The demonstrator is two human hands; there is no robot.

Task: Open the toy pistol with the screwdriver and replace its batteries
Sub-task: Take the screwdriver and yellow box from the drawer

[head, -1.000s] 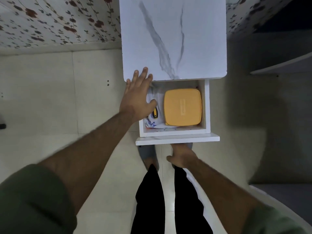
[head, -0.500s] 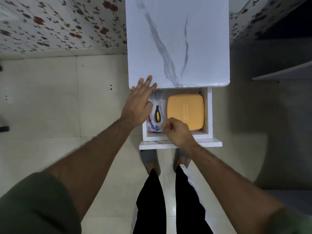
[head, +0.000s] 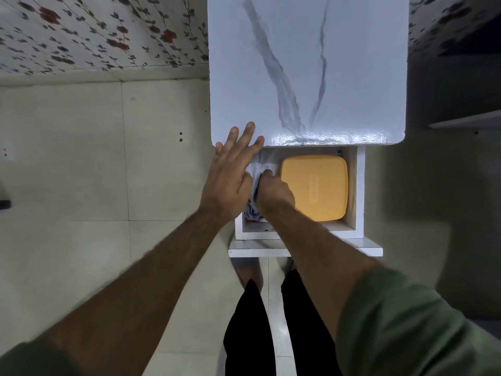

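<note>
Marble-topped table (head: 306, 63), left hand (head: 230, 175) flat on edge, right hand (head: 273, 191) curled in drawer (head: 359, 191), grasp unclear

The orange box lid (head: 314, 187) bears embossed lettering, perhaps a brand, unreadable.

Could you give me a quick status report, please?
Left hand flat on tabletop edge. Right hand curled inside open drawer; screwdriver hidden. Orange box alongside.

— What's the person wearing?
— A dull olive-green top, short-sleeved: the right sleeve (head: 412, 321) ends above the elbow, the left sleeve (head: 29, 359) likewise. Both forearms are bare.
— And below?
— Black trousers (head: 276, 329), two narrow dark legs. The feet by the trouser hems are too dim to make out.
</note>
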